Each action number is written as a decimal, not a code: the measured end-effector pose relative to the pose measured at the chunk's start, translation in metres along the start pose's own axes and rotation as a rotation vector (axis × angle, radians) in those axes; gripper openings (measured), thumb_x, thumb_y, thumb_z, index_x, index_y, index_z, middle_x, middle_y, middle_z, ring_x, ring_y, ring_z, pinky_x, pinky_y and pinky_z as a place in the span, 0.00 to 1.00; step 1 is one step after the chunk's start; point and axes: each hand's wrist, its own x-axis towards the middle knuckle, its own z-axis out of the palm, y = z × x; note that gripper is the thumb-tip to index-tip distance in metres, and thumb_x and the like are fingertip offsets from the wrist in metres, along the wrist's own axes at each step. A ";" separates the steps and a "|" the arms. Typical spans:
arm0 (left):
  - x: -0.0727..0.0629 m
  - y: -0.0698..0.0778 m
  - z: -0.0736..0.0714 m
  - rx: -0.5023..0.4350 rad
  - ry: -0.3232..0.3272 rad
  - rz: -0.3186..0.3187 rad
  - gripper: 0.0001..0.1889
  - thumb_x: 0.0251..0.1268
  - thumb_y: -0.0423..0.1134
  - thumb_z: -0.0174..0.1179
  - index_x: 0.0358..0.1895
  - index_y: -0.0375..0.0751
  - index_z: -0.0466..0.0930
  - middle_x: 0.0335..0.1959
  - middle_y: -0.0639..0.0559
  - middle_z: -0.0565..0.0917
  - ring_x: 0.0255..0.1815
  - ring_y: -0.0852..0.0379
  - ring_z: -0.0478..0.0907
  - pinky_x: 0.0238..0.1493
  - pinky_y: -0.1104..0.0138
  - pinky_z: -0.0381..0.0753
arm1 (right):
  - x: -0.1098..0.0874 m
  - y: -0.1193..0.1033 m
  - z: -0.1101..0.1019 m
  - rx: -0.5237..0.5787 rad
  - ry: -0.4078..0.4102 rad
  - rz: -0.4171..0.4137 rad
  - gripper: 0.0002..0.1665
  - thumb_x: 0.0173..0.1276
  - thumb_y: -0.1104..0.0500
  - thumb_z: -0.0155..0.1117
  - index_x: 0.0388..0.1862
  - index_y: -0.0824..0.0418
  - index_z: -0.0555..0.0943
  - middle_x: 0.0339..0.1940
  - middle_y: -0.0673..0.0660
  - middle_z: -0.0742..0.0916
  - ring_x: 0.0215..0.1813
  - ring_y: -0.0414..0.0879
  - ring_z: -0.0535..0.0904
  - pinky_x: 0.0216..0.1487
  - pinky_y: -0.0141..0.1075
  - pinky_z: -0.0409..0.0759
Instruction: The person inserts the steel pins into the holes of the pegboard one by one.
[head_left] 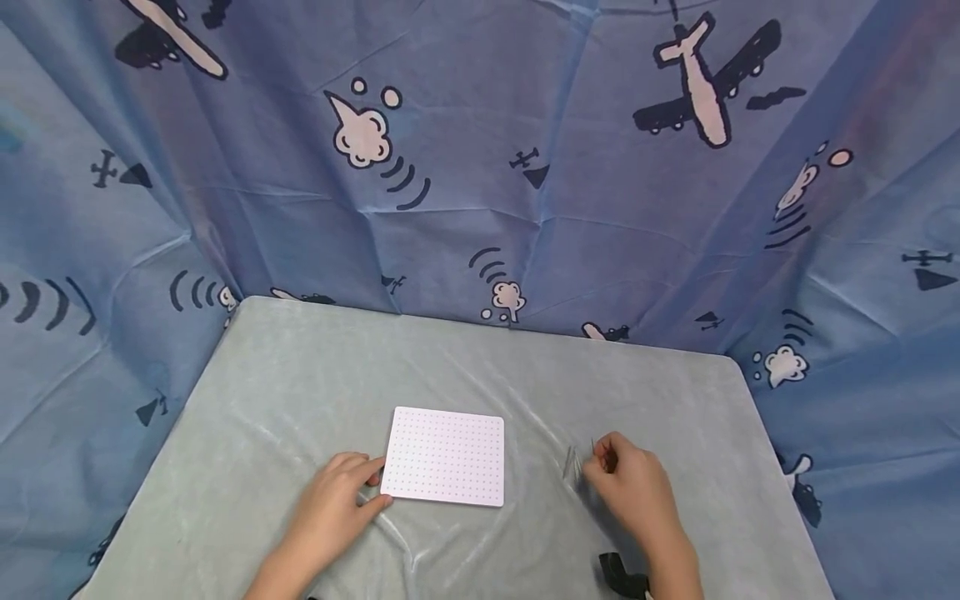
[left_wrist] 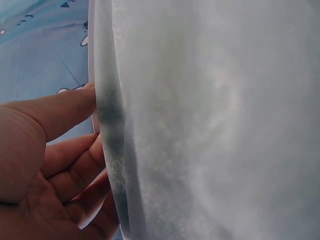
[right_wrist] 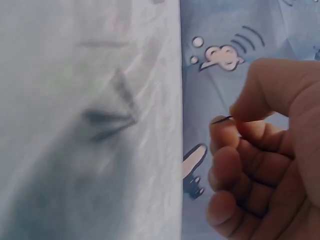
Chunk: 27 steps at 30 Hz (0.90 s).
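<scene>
A white rectangular board with a grid of small dots lies flat on the covered table. My left hand is at its left side, with the index finger and thumb touching the edge near the lower left corner. The left wrist view shows that hand with thumb and fingers apart. My right hand pinches a thin dark pin-like piece between thumb and index finger. Beside it, several thin wire-like pieces lie on the table; they look blurred in the right wrist view.
A pale grey-green, wrinkled, shiny cover lies over the table. Blue cloth printed with planes and clouds hangs behind and at both sides. A black strap shows by the right wrist.
</scene>
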 end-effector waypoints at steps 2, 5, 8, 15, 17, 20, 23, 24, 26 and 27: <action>0.000 0.000 0.001 0.002 0.001 0.002 0.27 0.53 0.40 0.87 0.58 0.41 0.91 0.35 0.69 0.76 0.49 0.63 0.74 0.51 0.60 0.80 | 0.002 -0.007 -0.002 0.013 0.040 -0.028 0.06 0.64 0.63 0.66 0.37 0.54 0.79 0.23 0.46 0.77 0.24 0.42 0.71 0.29 0.36 0.69; 0.000 -0.001 0.002 0.005 0.005 0.006 0.27 0.52 0.41 0.88 0.57 0.41 0.92 0.34 0.69 0.76 0.49 0.63 0.74 0.51 0.60 0.80 | 0.005 -0.019 -0.004 0.036 0.103 -0.080 0.10 0.62 0.65 0.67 0.39 0.52 0.79 0.24 0.44 0.78 0.25 0.40 0.72 0.30 0.35 0.70; 0.000 -0.002 0.003 0.008 0.010 0.007 0.28 0.52 0.41 0.88 0.57 0.40 0.92 0.34 0.69 0.76 0.48 0.63 0.74 0.51 0.59 0.80 | 0.009 -0.031 -0.004 0.085 0.147 -0.145 0.13 0.61 0.68 0.68 0.39 0.51 0.79 0.26 0.44 0.78 0.25 0.39 0.71 0.29 0.34 0.70; 0.000 -0.001 0.004 0.012 0.006 -0.006 0.28 0.52 0.41 0.88 0.58 0.40 0.92 0.34 0.68 0.77 0.47 0.63 0.74 0.50 0.60 0.80 | 0.015 -0.059 0.013 0.171 0.164 -0.285 0.19 0.58 0.71 0.70 0.34 0.47 0.77 0.25 0.39 0.79 0.23 0.36 0.70 0.25 0.33 0.71; 0.001 0.000 0.004 0.012 0.001 -0.007 0.27 0.53 0.42 0.87 0.58 0.41 0.92 0.34 0.68 0.78 0.48 0.63 0.75 0.51 0.60 0.81 | 0.017 -0.067 0.019 0.185 0.151 -0.322 0.20 0.58 0.71 0.72 0.34 0.46 0.78 0.26 0.39 0.79 0.23 0.36 0.71 0.25 0.32 0.72; 0.001 0.001 0.004 0.010 -0.004 -0.004 0.27 0.53 0.41 0.87 0.58 0.40 0.92 0.34 0.67 0.78 0.48 0.63 0.76 0.51 0.60 0.81 | 0.020 -0.078 0.028 0.213 0.132 -0.377 0.20 0.59 0.72 0.75 0.34 0.47 0.80 0.26 0.39 0.81 0.24 0.35 0.72 0.25 0.32 0.72; 0.003 0.001 0.003 0.011 -0.008 -0.001 0.28 0.53 0.41 0.87 0.58 0.38 0.91 0.34 0.67 0.78 0.48 0.62 0.76 0.52 0.59 0.81 | 0.022 -0.088 0.037 0.249 0.128 -0.426 0.19 0.58 0.72 0.76 0.34 0.48 0.82 0.26 0.40 0.84 0.22 0.35 0.71 0.23 0.31 0.71; 0.004 0.001 0.002 0.011 -0.006 0.000 0.28 0.53 0.41 0.87 0.58 0.38 0.91 0.34 0.67 0.78 0.48 0.61 0.77 0.51 0.59 0.81 | 0.023 -0.092 0.040 0.262 0.129 -0.444 0.19 0.59 0.72 0.76 0.34 0.48 0.82 0.27 0.41 0.85 0.22 0.35 0.71 0.23 0.31 0.71; 0.004 0.001 0.000 0.014 -0.006 0.002 0.28 0.53 0.41 0.87 0.58 0.38 0.92 0.34 0.67 0.78 0.49 0.61 0.77 0.50 0.60 0.82 | 0.024 -0.098 0.048 0.289 0.128 -0.469 0.18 0.59 0.72 0.77 0.34 0.49 0.83 0.27 0.41 0.86 0.22 0.35 0.70 0.22 0.30 0.71; 0.005 0.001 -0.001 0.017 -0.001 0.007 0.27 0.52 0.41 0.88 0.57 0.39 0.92 0.33 0.67 0.78 0.49 0.61 0.77 0.50 0.60 0.82 | 0.024 -0.100 0.052 0.310 0.119 -0.477 0.17 0.60 0.72 0.77 0.34 0.50 0.83 0.27 0.42 0.86 0.22 0.36 0.71 0.22 0.30 0.71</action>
